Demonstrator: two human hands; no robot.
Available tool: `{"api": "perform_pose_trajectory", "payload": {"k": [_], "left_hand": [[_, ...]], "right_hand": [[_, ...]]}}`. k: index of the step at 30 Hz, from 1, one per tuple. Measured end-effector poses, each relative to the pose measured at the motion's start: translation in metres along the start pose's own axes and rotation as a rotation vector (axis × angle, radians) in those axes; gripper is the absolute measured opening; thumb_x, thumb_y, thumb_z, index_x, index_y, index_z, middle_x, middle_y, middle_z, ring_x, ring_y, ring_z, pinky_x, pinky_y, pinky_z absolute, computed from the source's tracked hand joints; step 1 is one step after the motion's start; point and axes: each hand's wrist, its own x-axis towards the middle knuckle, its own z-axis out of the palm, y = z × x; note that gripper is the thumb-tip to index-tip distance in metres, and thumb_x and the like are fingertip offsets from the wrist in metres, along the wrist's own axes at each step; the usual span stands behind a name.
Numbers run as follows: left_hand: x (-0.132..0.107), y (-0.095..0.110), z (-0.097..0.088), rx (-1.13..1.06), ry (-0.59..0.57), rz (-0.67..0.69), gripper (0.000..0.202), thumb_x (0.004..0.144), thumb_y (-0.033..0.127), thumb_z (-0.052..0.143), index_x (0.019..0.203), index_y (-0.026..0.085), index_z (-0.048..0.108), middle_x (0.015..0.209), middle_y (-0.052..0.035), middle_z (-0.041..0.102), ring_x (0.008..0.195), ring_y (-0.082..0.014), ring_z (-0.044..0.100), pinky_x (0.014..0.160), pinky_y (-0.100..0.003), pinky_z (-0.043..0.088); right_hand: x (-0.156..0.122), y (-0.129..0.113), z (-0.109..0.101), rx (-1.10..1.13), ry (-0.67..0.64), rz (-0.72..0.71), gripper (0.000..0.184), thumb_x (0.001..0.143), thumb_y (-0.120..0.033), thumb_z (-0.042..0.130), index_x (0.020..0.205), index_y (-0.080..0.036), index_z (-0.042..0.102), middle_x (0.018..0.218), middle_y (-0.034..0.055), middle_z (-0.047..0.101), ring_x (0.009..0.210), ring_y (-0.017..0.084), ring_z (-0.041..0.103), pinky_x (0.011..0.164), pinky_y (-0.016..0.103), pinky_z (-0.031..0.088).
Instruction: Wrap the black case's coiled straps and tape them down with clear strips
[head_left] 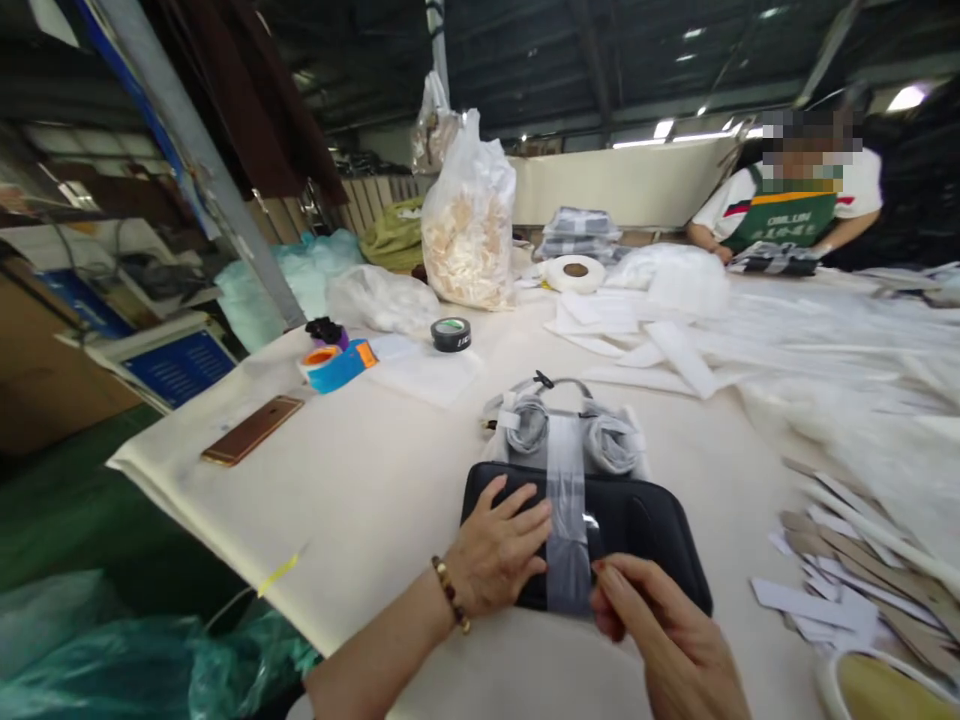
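Black fabric case (652, 545) is seen lying flat on the cream-covered table (375, 480), close to the near edge, directly in front of the person. A clear tape strip (566, 470) is laid lengthwise across the middle of the case, from its near edge up over the top. Two grey wrapped handles (525, 425) are seen just beyond the case, touching its far edge, with the strip passing between them.

The left hand (499, 555) is laid flat on the left half of the case, with fingers spread and pressed down and nothing clasped; the fingertips reach just to the strip. A bead bracelet (450, 593) is worn on that wrist. The right hand (660, 630) is placed at the near edge of the case, with thumb and fingertips pinched together on the lower end of the strip.

A rose-gold phone (251, 430) is seen lying face down near the left table edge, well apart from the case. A blue tape dispenser (337, 365) and a black tape roll (451, 334) are seen farther back. A tall plastic bag (469, 220) filled with pale pieces stands upright behind them, with a white tape roll (575, 272) just to its right. White sheets (750, 330) are spread over the right half of the table, and cardboard strips (847, 560) are scattered near the right edge. A co-worker (787, 210) in a green-and-white top is seen at the far right corner, hands on a dark bundle.
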Motion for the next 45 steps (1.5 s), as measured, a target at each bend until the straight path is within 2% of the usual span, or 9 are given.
{"api": "perform_pose_trajectory", "payload": {"k": [4, 13, 22, 27, 35, 38, 40, 43, 45], "left_hand": [[0.0, 0.001, -0.001, -0.041, -0.008, 0.005, 0.035, 0.086, 0.029, 0.051, 0.118, 0.018, 0.047, 0.128, -0.0041, 0.052, 0.126, -0.0242, 0.034, 0.107, -0.049, 0.016], [0.0, 0.002, 0.003, -0.008, 0.011, 0.018, 0.024, 0.087, 0.029, 0.049, 0.108, 0.018, 0.052, 0.126, -0.0048, 0.052, 0.126, -0.0247, 0.035, 0.106, -0.049, 0.018], [0.003, 0.003, 0.001, 0.019, -0.052, 0.021, 0.039, 0.091, 0.029, 0.038, 0.129, 0.018, 0.036, 0.129, -0.0052, 0.048, 0.125, -0.0259, 0.033, 0.105, -0.053, 0.017], [0.004, 0.004, 0.0, 0.051, -0.082, 0.033, 0.04, 0.089, 0.028, 0.041, 0.127, 0.015, 0.038, 0.13, -0.0071, 0.046, 0.124, -0.027, 0.032, 0.105, -0.053, 0.017], [0.003, 0.001, 0.002, 0.057, -0.084, 0.032, 0.041, 0.088, 0.03, 0.047, 0.126, 0.017, 0.04, 0.13, -0.0058, 0.047, 0.124, -0.0267, 0.032, 0.106, -0.053, 0.016], [0.003, 0.001, 0.002, 0.063, -0.085, 0.028, 0.041, 0.088, 0.031, 0.046, 0.126, 0.018, 0.04, 0.13, -0.0059, 0.047, 0.125, -0.027, 0.032, 0.106, -0.054, 0.016], [0.003, 0.002, 0.003, 0.067, -0.075, 0.024, 0.041, 0.088, 0.031, 0.046, 0.126, 0.019, 0.04, 0.13, -0.0062, 0.046, 0.125, -0.0268, 0.031, 0.106, -0.053, 0.017], [0.003, 0.002, 0.005, 0.071, -0.054, 0.023, 0.041, 0.087, 0.032, 0.048, 0.126, 0.021, 0.04, 0.129, -0.0057, 0.047, 0.124, -0.0258, 0.033, 0.106, -0.053, 0.018], [0.003, 0.001, 0.005, 0.078, -0.041, 0.017, 0.039, 0.086, 0.032, 0.049, 0.123, 0.021, 0.042, 0.128, -0.0056, 0.047, 0.124, -0.0255, 0.034, 0.106, -0.053, 0.02]], "right_hand": [[0.03, 0.01, 0.029, 0.038, -0.024, 0.192, 0.041, 0.061, -0.054, 0.066, 0.07, -0.014, 0.06, 0.057, -0.0003, 0.059, 0.048, 0.009, 0.049, 0.043, 0.018, 0.039], [0.04, 0.017, 0.035, -0.079, 0.001, 0.381, 0.023, 0.072, -0.034, 0.058, 0.062, -0.013, 0.054, 0.05, -0.0014, 0.058, 0.037, 0.007, 0.05, 0.035, 0.016, 0.037], [0.042, 0.008, 0.036, -0.14, 0.006, 0.465, 0.021, 0.081, -0.017, 0.048, 0.061, -0.013, 0.052, 0.048, -0.0009, 0.059, 0.034, 0.005, 0.05, 0.034, 0.014, 0.038], [0.043, 0.001, 0.035, -0.197, -0.059, 0.524, 0.021, 0.082, -0.021, 0.049, 0.063, -0.013, 0.052, 0.052, 0.0016, 0.061, 0.037, 0.007, 0.053, 0.037, 0.016, 0.043], [0.052, 0.007, 0.028, -0.544, -0.239, 0.49, 0.038, 0.082, -0.029, 0.044, 0.046, -0.018, 0.048, 0.036, 0.0039, 0.053, 0.026, 0.014, 0.048, 0.028, 0.023, 0.035], [0.042, 0.006, 0.02, -0.678, -0.307, 0.4, 0.042, 0.081, -0.032, 0.046, 0.041, -0.019, 0.045, 0.035, 0.0042, 0.052, 0.028, 0.015, 0.047, 0.03, 0.023, 0.033], [0.033, 0.007, 0.015, -0.772, -0.257, 0.272, 0.034, 0.079, -0.03, 0.051, 0.047, -0.019, 0.048, 0.044, 0.0044, 0.056, 0.039, 0.017, 0.054, 0.039, 0.024, 0.037], [0.028, 0.02, 0.014, -0.895, -0.09, -0.258, 0.019, 0.082, -0.027, 0.047, 0.073, -0.017, 0.06, 0.068, 0.0072, 0.062, 0.064, 0.019, 0.06, 0.056, 0.028, 0.044], [0.03, 0.034, 0.015, -0.962, -0.007, -0.704, 0.026, 0.086, -0.02, 0.037, 0.096, -0.014, 0.06, 0.076, 0.0087, 0.062, 0.069, 0.019, 0.059, 0.061, 0.029, 0.045]]}}
